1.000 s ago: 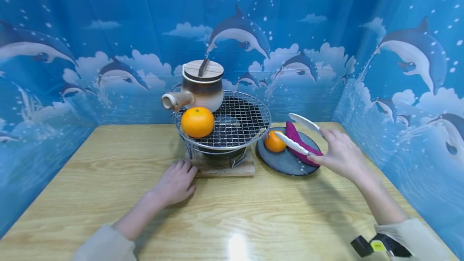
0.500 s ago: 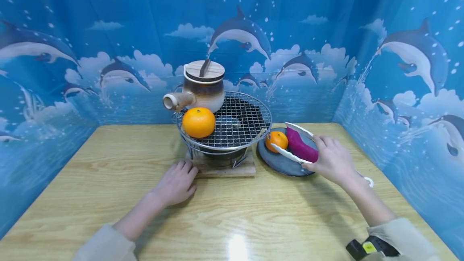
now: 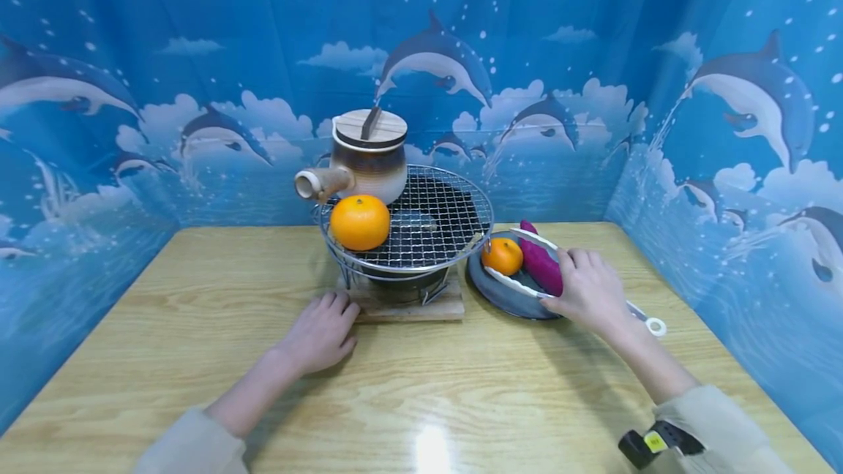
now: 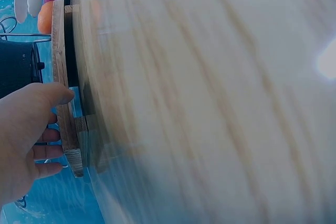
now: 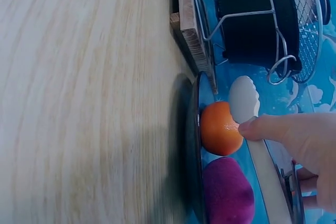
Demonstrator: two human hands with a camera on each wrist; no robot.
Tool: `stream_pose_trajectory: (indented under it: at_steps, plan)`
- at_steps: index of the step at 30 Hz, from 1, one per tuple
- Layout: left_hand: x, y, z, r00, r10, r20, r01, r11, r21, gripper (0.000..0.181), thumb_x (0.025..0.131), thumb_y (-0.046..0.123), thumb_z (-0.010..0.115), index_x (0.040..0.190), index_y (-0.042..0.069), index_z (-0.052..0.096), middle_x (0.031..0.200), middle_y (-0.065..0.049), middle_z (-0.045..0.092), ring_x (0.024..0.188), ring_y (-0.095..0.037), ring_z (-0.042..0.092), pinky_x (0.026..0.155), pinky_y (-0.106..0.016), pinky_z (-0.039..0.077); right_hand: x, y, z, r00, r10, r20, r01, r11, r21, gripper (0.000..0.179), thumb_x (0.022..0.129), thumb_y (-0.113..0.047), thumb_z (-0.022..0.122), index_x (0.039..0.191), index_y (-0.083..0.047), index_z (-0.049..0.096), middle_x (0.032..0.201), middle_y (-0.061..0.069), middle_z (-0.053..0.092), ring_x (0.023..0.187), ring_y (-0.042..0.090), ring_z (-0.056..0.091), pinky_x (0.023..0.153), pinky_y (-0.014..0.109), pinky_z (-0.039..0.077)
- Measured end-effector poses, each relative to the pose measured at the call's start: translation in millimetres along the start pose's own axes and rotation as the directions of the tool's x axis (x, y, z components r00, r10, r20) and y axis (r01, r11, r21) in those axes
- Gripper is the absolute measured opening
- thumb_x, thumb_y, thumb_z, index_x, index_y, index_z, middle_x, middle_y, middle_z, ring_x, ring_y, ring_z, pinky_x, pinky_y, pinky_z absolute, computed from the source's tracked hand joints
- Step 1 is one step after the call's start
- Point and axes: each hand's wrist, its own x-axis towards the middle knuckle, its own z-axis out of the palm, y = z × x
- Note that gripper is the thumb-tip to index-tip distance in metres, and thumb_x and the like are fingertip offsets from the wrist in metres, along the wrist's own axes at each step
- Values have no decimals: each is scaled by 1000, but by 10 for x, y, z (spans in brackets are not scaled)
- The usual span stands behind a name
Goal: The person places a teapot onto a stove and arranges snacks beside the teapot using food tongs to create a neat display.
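My right hand (image 3: 593,291) holds white-tipped tongs (image 5: 268,177) low over a dark plate (image 3: 490,295) on the right. The tongs' arms are spread, one in front of a small mandarin (image 3: 503,256) and the other behind it. Beside that fruit lies a purple sweet potato (image 3: 541,267), partly covered by the tongs and hand. My left hand (image 3: 319,335) grips the left end of the wooden board (image 3: 408,311) under the stove. In the left wrist view, its thumb lies on one side of the board (image 4: 62,66) and its fingers on the other.
A round wire grill (image 3: 441,218) tops the dark stove (image 3: 398,287) in the middle. On it stand a lidded clay pot (image 3: 378,178), its handle pointing left, and a larger mandarin (image 3: 359,222). A dolphin-print curtain (image 3: 263,42) encloses the table's back and sides.
My right hand has moved left and the tongs have come down around the small mandarin. Their ring end has come into sight behind the wrist. The left hand stays put.
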Motion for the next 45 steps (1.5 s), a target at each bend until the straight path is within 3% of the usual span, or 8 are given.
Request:
stream_pose_trajectory:
  at_steps: [7, 17, 30, 45]
  plan:
    - [2, 4, -15, 1000, 4, -1, -4, 1000, 8, 31, 74, 23, 69, 92, 3, 54, 89, -14, 50, 81, -30, 50, 68, -42, 43, 28, -20, 76, 998, -37, -51, 36, 999, -35, 83, 58, -38, 81, 119, 10, 49, 106, 28, 52, 98, 45, 47, 83, 54, 38]
    - [7, 1, -4, 1000, 9, -12, -8, 1000, 14, 30, 73, 23, 69, 90, 3, 54, 87, -12, 50, 79, -29, 49, 67, -41, 42, 72, -37, 126, 999, -23, -23, 22, 999, -49, 85, 57, -40, 82, 118, 9, 48, 106, 28, 52, 100, 44, 45, 83, 55, 37]
    - [4, -11, 6, 1000, 14, 2, -14, 1000, 22, 29, 75, 23, 67, 91, 3, 53, 88, -13, 50, 80, -29, 49, 70, -42, 42, 105, -84, 206, 997, -32, -73, 25, 996, -87, 79, 54, -40, 83, 107, 8, 51, 97, 25, 53, 91, 43, 48, 72, 52, 40]
    - [6, -6, 0, 1000, 15, 1, -15, 1000, 21, 29, 74, 23, 67, 89, 4, 53, 87, -12, 49, 79, -29, 48, 70, -42, 42, 114, -101, 266, 999, -23, -39, 17, 989, -145, 79, 56, -39, 83, 107, 10, 49, 94, 25, 51, 86, 41, 47, 70, 50, 40]
